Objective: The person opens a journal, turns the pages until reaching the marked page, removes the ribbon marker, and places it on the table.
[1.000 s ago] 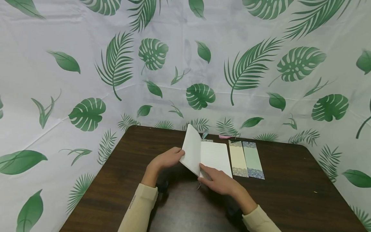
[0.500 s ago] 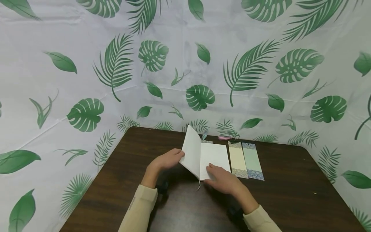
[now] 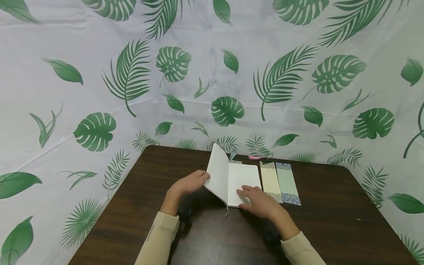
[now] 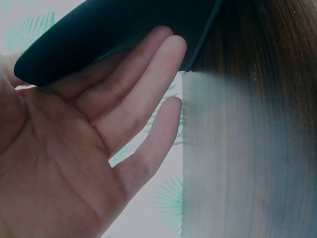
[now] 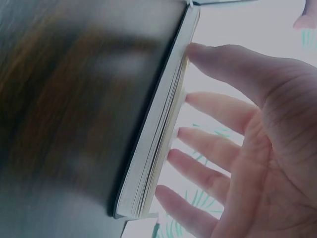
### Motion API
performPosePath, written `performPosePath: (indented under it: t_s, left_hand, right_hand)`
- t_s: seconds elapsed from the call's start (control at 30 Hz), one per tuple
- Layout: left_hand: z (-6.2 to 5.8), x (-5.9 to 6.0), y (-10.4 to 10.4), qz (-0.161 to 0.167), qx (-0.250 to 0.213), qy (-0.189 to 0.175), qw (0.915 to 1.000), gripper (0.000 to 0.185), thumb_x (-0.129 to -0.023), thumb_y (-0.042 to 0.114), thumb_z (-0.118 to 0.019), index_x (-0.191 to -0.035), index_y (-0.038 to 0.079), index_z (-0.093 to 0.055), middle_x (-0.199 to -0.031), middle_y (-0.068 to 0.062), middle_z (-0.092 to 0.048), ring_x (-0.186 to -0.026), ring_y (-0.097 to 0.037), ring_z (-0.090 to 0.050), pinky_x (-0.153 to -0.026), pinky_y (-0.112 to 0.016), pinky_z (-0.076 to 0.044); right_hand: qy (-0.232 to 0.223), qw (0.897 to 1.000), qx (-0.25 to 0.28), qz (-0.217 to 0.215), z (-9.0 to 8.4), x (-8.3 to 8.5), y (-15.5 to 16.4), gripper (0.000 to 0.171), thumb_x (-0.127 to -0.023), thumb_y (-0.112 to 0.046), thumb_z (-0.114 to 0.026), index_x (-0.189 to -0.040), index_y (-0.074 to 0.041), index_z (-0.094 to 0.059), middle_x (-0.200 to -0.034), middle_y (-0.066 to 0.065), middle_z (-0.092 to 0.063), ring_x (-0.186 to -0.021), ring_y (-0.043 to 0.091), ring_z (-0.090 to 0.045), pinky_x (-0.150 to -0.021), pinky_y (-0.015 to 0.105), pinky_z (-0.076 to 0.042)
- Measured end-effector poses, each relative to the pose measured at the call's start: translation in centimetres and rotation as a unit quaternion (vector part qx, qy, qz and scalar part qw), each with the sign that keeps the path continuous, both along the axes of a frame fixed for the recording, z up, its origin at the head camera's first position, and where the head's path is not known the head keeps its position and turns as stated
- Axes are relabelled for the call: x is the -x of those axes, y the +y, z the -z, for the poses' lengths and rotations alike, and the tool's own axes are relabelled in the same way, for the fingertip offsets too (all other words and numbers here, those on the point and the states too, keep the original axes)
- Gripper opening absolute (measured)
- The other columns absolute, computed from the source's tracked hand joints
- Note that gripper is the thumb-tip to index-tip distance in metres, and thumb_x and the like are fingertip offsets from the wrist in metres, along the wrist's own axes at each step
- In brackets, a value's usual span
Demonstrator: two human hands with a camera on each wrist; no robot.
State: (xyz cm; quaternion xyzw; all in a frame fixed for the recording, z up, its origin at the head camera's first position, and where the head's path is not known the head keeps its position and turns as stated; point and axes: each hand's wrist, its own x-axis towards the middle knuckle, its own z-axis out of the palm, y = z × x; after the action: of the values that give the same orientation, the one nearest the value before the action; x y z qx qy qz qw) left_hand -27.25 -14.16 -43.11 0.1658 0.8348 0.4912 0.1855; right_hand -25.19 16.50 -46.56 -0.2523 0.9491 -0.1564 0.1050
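Observation:
An open white-paged notebook [image 3: 243,180] lies on the dark wooden table [image 3: 159,176]. My left hand [image 3: 190,183] holds its left leaf and dark cover [image 4: 114,29] raised, with straight fingers [image 4: 143,94] behind the cover and the thumb at the page edge. Over the lower right page lies my right hand [image 3: 260,200], fingers spread and straight. In the right wrist view its fingertips [image 5: 198,52] touch the edge of the page block [image 5: 158,144]. A thin ribbon [image 3: 226,212] hangs from the bottom of the spine.
Two bookmarks lie side by side just right of the notebook, a cream one [image 3: 271,180] and a pale green one [image 3: 287,182]. A small pink item [image 3: 255,157] sits behind them. Leaf-printed sheets wall in the table's far and side edges.
My right hand has slid right, from near the spine onto the lower right page. The left hand and the raised leaf have stayed put.

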Motion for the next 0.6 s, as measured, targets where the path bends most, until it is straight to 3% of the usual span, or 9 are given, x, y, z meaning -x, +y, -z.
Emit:
performPosePath:
  t_s: [0.17, 0.33, 0.43, 0.6]
  left_hand:
    - [0.0, 0.0, 0.0, 0.002, -0.001, -0.002, 1.0000, 0.048, -0.114, 0.032, -0.032, -0.117, 0.002, -0.069, -0.104, -0.008, -0.066, -0.101, -0.028, -0.061, -0.096, -0.040, -0.048]
    - [-0.2, -0.1, 0.0, 0.003, 0.002, 0.001, 1.0000, 0.047, -0.114, 0.032, -0.032, -0.118, 0.003, -0.069, -0.105, -0.007, -0.066, -0.098, -0.022, -0.060, -0.096, -0.040, -0.048]
    - [-0.1, -0.1, 0.0, 0.005, -0.003, 0.001, 1.0000, 0.047, -0.114, 0.031, -0.032, -0.117, 0.002, -0.069, -0.105, -0.008, -0.068, -0.096, -0.021, -0.061, -0.099, -0.046, -0.050]
    - [0.0, -0.1, 0.0, 0.012, -0.019, -0.005, 0.9997, 0.048, -0.113, 0.029, -0.032, -0.117, 0.000, -0.070, -0.106, -0.009, -0.071, -0.096, -0.022, -0.063, -0.106, -0.059, -0.050]
  right_hand:
    - [-0.001, 1.000, 0.014, -0.016, 0.2, 0.5, 0.5, 0.051, -0.104, -0.032, -0.072, -0.149, -0.011, -0.065, -0.159, 0.020, -0.056, -0.146, 0.045, -0.054, -0.120, 0.065, -0.041]
    - [0.010, 1.000, 0.002, 0.022, 0.0, 0.6, 0.5, 0.056, -0.099, -0.025, -0.079, -0.151, -0.015, -0.063, -0.151, 0.014, -0.065, -0.140, 0.039, -0.060, -0.117, 0.060, -0.047]
    - [0.014, 0.999, -0.015, 0.036, 0.0, 0.6, 0.2, 0.062, -0.095, -0.020, -0.082, -0.154, -0.015, -0.060, -0.150, 0.013, -0.066, -0.140, 0.038, -0.061, -0.116, 0.059, -0.048]
    - [0.031, 0.998, -0.047, 0.022, -0.1, 0.2, -0.6, 0.061, -0.095, -0.014, -0.080, -0.153, -0.012, -0.060, -0.149, 0.015, -0.066, -0.135, 0.039, -0.064, -0.109, 0.060, -0.053]
